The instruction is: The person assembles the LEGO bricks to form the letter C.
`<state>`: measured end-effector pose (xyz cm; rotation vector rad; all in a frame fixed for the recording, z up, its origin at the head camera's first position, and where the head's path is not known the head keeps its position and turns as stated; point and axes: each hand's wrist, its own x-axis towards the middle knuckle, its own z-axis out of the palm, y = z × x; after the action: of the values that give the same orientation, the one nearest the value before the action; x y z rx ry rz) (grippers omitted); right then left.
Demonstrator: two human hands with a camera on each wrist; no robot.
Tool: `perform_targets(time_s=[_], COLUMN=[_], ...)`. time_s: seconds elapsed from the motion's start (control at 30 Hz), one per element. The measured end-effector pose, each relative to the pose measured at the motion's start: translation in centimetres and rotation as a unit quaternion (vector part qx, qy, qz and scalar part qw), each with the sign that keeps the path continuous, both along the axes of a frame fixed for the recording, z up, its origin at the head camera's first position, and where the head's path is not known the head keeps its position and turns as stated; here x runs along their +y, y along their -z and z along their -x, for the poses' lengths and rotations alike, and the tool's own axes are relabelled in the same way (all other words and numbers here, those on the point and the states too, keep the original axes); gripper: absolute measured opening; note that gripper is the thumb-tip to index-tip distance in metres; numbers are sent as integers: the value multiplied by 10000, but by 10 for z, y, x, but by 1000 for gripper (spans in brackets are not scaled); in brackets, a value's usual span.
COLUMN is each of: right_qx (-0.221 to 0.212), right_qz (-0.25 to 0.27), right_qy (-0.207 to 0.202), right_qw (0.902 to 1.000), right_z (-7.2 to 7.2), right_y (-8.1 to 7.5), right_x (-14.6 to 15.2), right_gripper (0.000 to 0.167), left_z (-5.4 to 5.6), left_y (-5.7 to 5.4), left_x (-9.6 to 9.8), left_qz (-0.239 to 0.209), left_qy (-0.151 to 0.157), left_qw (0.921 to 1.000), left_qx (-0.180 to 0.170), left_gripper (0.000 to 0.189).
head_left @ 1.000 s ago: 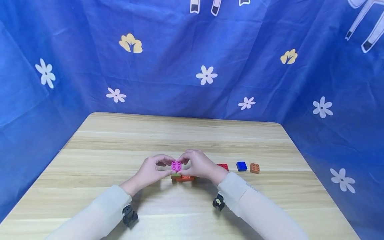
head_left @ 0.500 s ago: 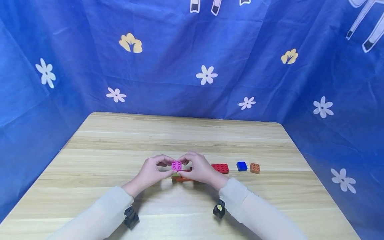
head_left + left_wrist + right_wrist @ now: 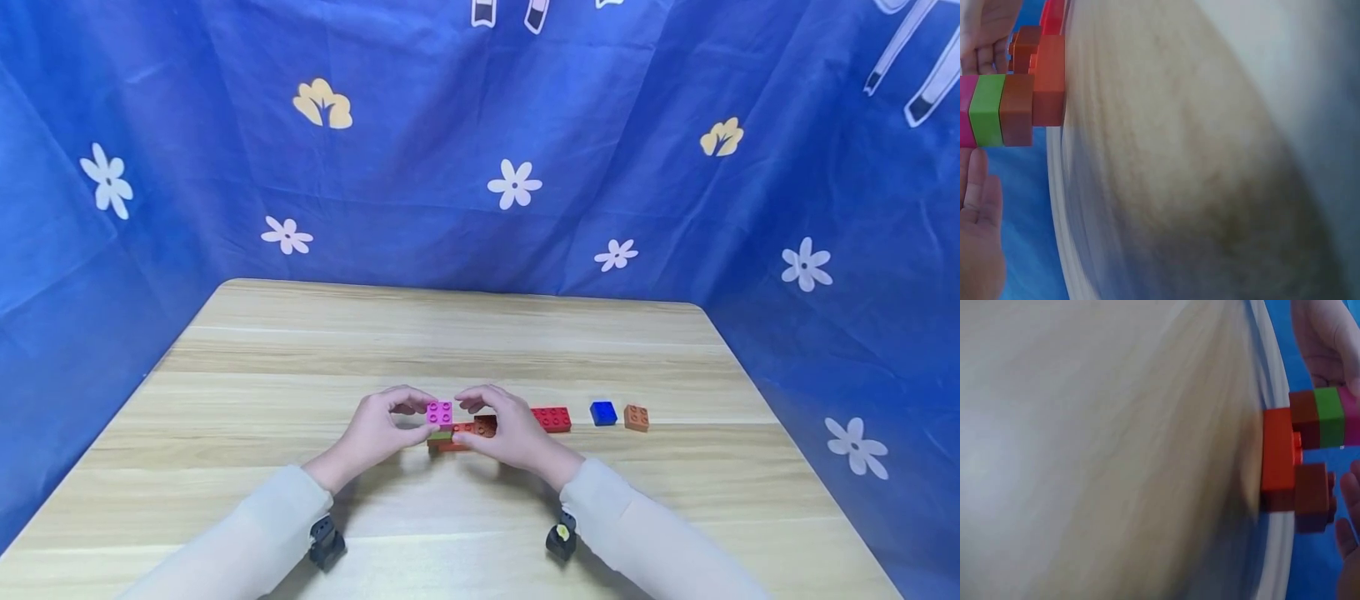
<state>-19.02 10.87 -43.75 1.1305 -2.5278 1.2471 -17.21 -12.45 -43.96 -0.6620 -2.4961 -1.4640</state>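
The bricks form a small structure: an orange-red long brick (image 3: 1279,459) lies on the table, bearing a brown brick (image 3: 1311,497) at one end. At its other end a tower rises from a second brown brick (image 3: 1017,111) through a green brick (image 3: 987,111) to a pink brick (image 3: 439,414) on top. Thumb and fingers of my left hand (image 3: 382,427) pinch the pink brick from the left. My right hand (image 3: 513,429) holds nothing; its fingers are loosely bent around the space by the brown end brick, apart from the pink one.
To the right on the wooden table (image 3: 465,342) lie a red brick (image 3: 552,419), a blue brick (image 3: 603,412) and a light-brown brick (image 3: 637,417). A blue patterned cloth (image 3: 420,125) hangs behind the table and along both sides.
My right hand has let go of the pink brick and moved slightly right, uncovering the brown end brick and the red brick. My left hand keeps its pinch in nearly the same spot.
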Motion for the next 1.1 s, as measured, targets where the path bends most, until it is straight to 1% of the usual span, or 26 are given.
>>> perform_targets(time_s=[0.23,0.43,0.7,0.93,1.1], right_qx=[62,306,483,939,931], right_qz=[77,103,55,56,-115], right_qy=[141,449,987,1138,1431], right_qw=[9999,9985,9939,9890,9853], right_z=[-2,-1,-2,0,1], right_y=[2,8,14,20,20], right_x=[22,47,85,115,140], right_gripper=[46,47,46,46,47], left_z=[0,0,0,1,1], left_y=[0,-1,-1,0,0], left_x=[-1,0,0,0,0], left_qz=[-18,-21,-12,-46,-71], left_qy=[4,-24,-14,-9,16], left_qw=[10000,9999,10000,9999,9999], left_qx=[-37,-100,-68,-126,-141], left_gripper=[32,32,33,33,33])
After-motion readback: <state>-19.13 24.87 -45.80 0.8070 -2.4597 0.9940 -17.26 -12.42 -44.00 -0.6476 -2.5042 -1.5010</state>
